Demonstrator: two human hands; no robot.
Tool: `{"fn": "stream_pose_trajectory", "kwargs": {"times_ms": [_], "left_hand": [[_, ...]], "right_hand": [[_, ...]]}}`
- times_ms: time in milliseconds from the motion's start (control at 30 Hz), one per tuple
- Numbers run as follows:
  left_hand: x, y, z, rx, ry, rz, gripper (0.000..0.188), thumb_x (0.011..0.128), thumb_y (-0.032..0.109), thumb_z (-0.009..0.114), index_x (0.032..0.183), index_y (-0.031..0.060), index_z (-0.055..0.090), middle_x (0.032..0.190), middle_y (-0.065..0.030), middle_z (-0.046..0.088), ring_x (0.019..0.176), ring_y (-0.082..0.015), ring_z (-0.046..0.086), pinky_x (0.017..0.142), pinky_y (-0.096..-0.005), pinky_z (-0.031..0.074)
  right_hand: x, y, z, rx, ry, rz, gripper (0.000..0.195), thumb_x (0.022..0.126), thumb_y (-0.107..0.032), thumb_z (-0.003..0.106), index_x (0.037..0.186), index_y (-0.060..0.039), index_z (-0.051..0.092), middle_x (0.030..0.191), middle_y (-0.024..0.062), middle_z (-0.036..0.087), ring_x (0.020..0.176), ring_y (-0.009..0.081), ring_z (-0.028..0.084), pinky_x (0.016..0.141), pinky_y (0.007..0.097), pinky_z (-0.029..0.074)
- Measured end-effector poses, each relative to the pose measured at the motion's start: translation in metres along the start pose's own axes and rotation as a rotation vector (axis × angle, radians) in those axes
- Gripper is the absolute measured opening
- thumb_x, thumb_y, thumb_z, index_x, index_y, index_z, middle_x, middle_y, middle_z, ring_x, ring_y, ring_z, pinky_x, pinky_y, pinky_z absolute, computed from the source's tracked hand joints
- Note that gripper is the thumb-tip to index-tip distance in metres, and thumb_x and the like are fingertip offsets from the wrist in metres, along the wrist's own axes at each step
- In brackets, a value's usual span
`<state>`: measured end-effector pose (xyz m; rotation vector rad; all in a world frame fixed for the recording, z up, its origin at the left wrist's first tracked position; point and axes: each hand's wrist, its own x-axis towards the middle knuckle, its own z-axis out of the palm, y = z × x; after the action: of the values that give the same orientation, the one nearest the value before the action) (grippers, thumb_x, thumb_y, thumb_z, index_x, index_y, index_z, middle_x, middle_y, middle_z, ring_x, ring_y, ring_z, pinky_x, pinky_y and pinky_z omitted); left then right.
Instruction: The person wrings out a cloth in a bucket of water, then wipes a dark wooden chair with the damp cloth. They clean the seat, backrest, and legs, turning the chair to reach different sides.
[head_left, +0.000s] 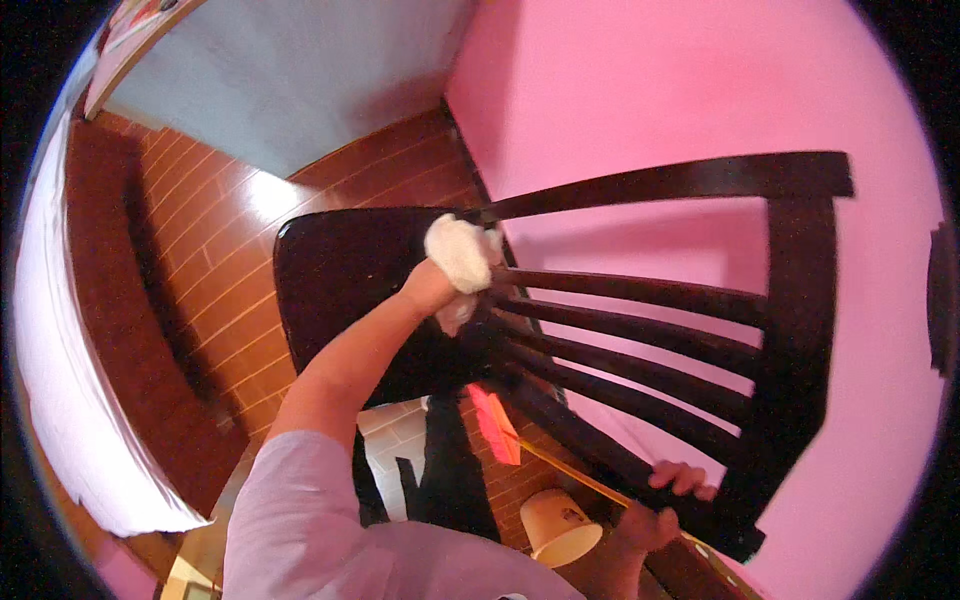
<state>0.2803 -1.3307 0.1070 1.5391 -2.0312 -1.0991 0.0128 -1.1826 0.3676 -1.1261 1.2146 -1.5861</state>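
A dark wooden chair stands before me, its seat on the left and its slatted backrest reaching right. My left hand presses a cream cloth where the slats meet the seat. The cloth hides most of its fingers, and a paler bit of material shows just below the hand. At the lower right, my right hand grips the near side post of the backrest, its fingers wrapped round the far side.
Beneath the chair lies an orange-red broom-like head with a yellow handle. A cream bucket stands beside it on the brown plank-pattern floor. The pink wall rises close behind the chair. White fabric drapes along the left.
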Motion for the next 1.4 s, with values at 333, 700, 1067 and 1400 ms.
{"fn": "stream_pose_trajectory", "kwargs": {"times_ms": [333,700,1067,1400], "left_hand": [[-0.032,0.227,-0.088,-0.073,0.571,0.562,0.037,0.062,0.013,0.053,0.097,0.0017,0.053,0.1,-0.0219,0.048,0.09,-0.035,0.046,0.079,-0.0405,0.034],[-0.017,0.201,0.005,-0.458,0.435,0.359,0.036,0.075,0.025,0.053,0.107,0.0073,0.053,0.114,-0.0187,0.047,0.109,-0.0374,0.04,0.096,-0.0426,0.028],[-0.048,0.035,0.109,-0.477,0.485,-0.289,0.031,0.083,0.021,0.04,0.09,-0.0056,0.055,0.09,-0.027,0.054,0.09,-0.0454,0.047,0.08,-0.0449,0.036],[-0.089,0.212,-0.021,-0.544,0.369,0.611,0.033,0.074,0.021,0.059,0.106,0.0127,0.055,0.113,-0.0101,0.049,0.109,-0.0309,0.042,0.095,-0.0429,0.028]], "right_hand": [[0.0,-0.011,0.018,-0.147,0.082,-0.015,0.038,0.064,-0.025,0.063,0.087,-0.0067,0.039,0.076,0.007,0.043,0.071,0.0192,0.049,0.072,0.0311,0.037],[-0.003,0.003,0.005,-0.061,0.136,-0.029,0.043,0.063,-0.023,0.063,0.087,-0.0073,0.031,0.077,0.0045,0.035,0.064,0.019,0.042,0.066,0.0301,0.035],[-0.004,0.004,0.007,-0.067,0.094,-0.066,0.042,0.064,-0.02,0.067,0.098,-0.0151,0.042,0.08,0.0032,0.039,0.068,0.0206,0.048,0.068,0.0343,0.037],[-0.01,0.0,0.0,-0.08,0.016,-0.062,0.041,0.065,-0.015,0.059,0.101,-0.0073,0.041,0.086,0.0064,0.041,0.08,0.0218,0.049,0.077,0.0351,0.037]]}}
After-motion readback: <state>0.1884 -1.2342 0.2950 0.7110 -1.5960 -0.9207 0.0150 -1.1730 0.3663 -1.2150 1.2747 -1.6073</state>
